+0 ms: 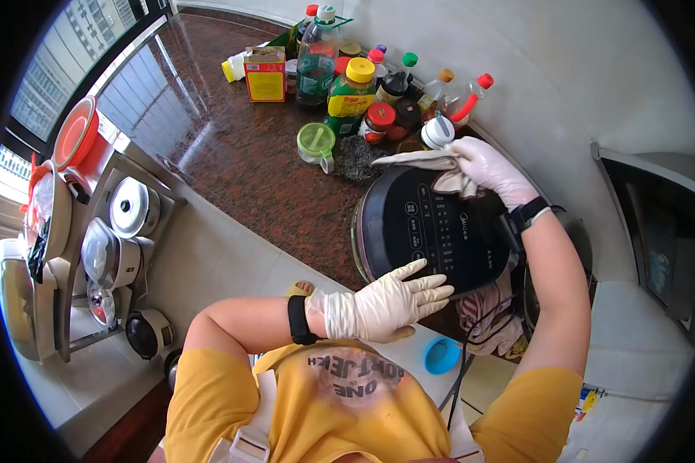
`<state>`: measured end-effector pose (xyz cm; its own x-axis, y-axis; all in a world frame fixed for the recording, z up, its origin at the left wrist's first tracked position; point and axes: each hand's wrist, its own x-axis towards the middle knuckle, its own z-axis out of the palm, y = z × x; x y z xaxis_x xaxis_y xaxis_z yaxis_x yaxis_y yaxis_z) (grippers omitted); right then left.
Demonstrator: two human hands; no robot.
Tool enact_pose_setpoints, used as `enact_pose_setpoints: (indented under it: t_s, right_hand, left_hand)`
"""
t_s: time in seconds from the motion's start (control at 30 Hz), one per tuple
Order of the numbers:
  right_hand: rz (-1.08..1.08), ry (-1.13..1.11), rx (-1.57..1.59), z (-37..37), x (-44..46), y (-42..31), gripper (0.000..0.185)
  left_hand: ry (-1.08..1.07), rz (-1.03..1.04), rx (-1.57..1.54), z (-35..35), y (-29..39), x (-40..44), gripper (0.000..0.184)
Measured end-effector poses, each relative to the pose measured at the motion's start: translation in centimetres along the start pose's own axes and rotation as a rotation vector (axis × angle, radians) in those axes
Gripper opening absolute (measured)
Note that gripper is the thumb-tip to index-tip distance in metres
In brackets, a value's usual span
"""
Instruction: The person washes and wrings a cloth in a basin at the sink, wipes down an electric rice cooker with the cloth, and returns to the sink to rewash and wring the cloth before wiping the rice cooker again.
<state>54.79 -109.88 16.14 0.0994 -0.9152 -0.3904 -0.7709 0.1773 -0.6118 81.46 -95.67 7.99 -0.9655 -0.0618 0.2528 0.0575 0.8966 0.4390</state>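
The right hand (483,163) grips a pale cloth (457,184) over the far part of the black Midea cooker (459,231), at the countertop's (232,162) right end; the left hand (390,302), fingers spread, holds nothing by its near edge, contact unclear. The cloth looks limp and light, best bunched; the cooker, probably heavy and slippery-topped, better held low.

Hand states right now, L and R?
Left hand: open, fingers extended, holding nothing visible.
Right hand: closed on a pale cloth.
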Motion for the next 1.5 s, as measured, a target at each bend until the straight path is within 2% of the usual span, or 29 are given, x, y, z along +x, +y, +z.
enact_pose_setpoints:
  t_s: [0.07,0.13,0.2,0.27,0.37,0.5,0.63,0.67,0.73,0.77,0.8,0.87,0.9,0.93,1.0,1.07,1.17,1.23,1.27,1.33,1.4,1.47,1.5]
  right_hand:
    - [0.1,0.012,0.029,-1.2,-1.3,0.6,0.012]
    - [0.103,0.034,0.094,-1.6,-1.8,2.6,0.01]
    - [-0.123,0.177,-0.083,-0.9,-2.6,2.9,0.008]
    - [0.12,0.151,0.142,-1.4,-3.6,2.1,0.01]
    - [0.155,0.241,0.015,-2.4,-3.3,6.4,0.017]
    - [0.27,0.307,0.058,-2.7,-6.7,10.9,0.021]
    - [0.251,0.338,0.034,-0.6,-11.5,15.3,0.015]
    - [0.232,0.35,0.17,0.6,-13.4,12.8,0.016]
    - [0.267,0.35,0.145,2.4,-15.7,16.1,0.014]
    - [0.386,0.343,0.334,3.3,-17.6,11.9,0.013]
    - [0.395,0.375,0.267,4.3,-18.8,11.2,0.016]
    - [0.244,0.524,-0.33,5.9,-20.6,10.6,0.022]
    - [0.253,0.565,-0.34,6.5,-21.1,9.1,0.031]
    - [0.254,0.556,-0.332,7.1,-21.4,9.4,0.031]
    - [-0.129,0.708,-0.374,8.2,-22.1,10.2,0.034]
    - [-0.132,0.721,-0.378,9.2,-22.4,10.6,0.038]
    - [-0.08,0.673,-0.374,9.4,-22.5,10.0,0.036]
    - [-0.111,0.673,-0.382,10.9,-23.0,9.3,0.035]
    - [-0.14,0.676,-0.396,11.9,-23.0,8.6,0.035]
    - [-0.243,0.689,-0.388,14.3,-22.5,7.2,0.034]
    - [-0.344,0.667,-0.407,16.4,-21.6,4.1,0.029]
    - [-0.331,0.549,-0.396,17.3,-20.2,0.8,0.025]
    - [-0.353,0.609,-0.39,18.1,-19.4,0.1,0.022]
  left_hand:
    - [0.007,-0.01,-0.009,0.1,0.1,0.1,0.079]
    - [0.016,-0.018,-0.021,0.2,0.1,0.1,0.077]
    - [0.035,-0.03,-0.053,0.3,0.1,0.2,0.075]
    - [0.034,-0.014,-0.057,0.2,0.1,0.3,0.074]
    - [0.023,-0.038,-0.018,-0.1,0.2,0.4,0.075]
    - [0.051,-0.038,-0.019,-0.1,0.3,0.4,0.073]
    - [0.066,-0.026,-0.017,0.3,0.1,0.6,0.072]
    - [0.062,-0.013,-0.027,0.3,0.2,0.6,0.072]
    - [0.07,-0.018,-0.012,0.4,0.1,0.6,0.072]
    - [0.067,-0.015,-0.008,0.5,-0.1,0.6,0.071]
    - [0.064,-0.01,-0.015,0.4,-0.1,0.5,0.071]
    - [0.098,0.031,-0.09,-0.4,-0.4,0.3,0.072]
    - [0.165,0.071,-0.28,-1.5,-1.3,0.2,0.072]
    - [0.277,0.109,-0.245,-3.3,-2.8,0.1,0.074]
    - [0.431,-0.008,-0.088,-5.7,-6.5,0.4,0.072]
    - [0.467,-0.227,0.036,-6.0,-10.2,0.8,0.065]
    - [0.481,-0.316,0.014,-3.2,-14.6,1.8,0.06]
    - [0.584,-0.26,-0.321,-1.9,-15.1,2.0,0.059]
    - [0.58,-0.267,-0.325,-1.4,-15.1,2.1,0.059]
    - [0.667,-0.275,-0.563,-0.6,-15.1,2.0,0.059]
    - [0.664,-0.288,-0.576,-0.3,-15.2,2.0,0.06]
    - [0.723,-0.293,-0.64,0.2,-15.3,2.1,0.061]
    - [0.741,-0.294,-0.632,0.2,-15.2,2.1,0.06]
